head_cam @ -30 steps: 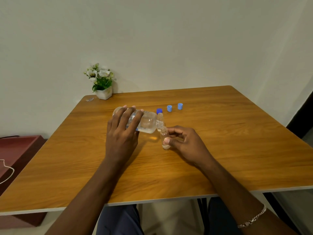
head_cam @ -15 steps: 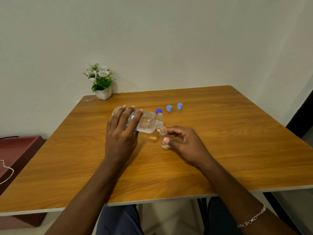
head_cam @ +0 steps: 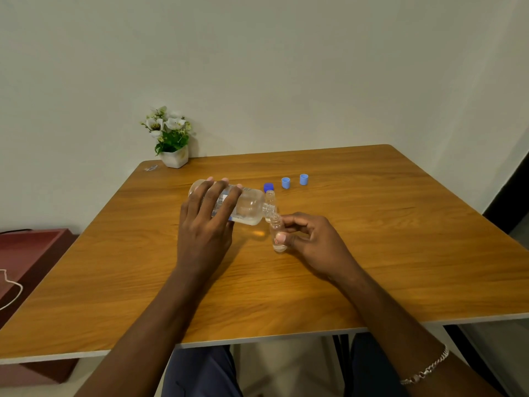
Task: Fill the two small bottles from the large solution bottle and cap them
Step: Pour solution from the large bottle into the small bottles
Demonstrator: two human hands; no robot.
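I see the large bottle (head_cam: pixel 246 209) just left of the small bottle (head_cam: pixel 277 234); a row of caps (head_cam: pixel 285 182) lies behind, perhaps another bottle (head_cam: pixel 270 196) between.

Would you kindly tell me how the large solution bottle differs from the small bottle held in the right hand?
The large solution bottle is far bigger than the small bottle. The large one is tipped nearly level in the left hand; the small one is almost upright, pinched by the right hand. Both are clear and uncapped.

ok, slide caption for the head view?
Left hand tilts the large solution bottle into a small bottle held by the right hand.
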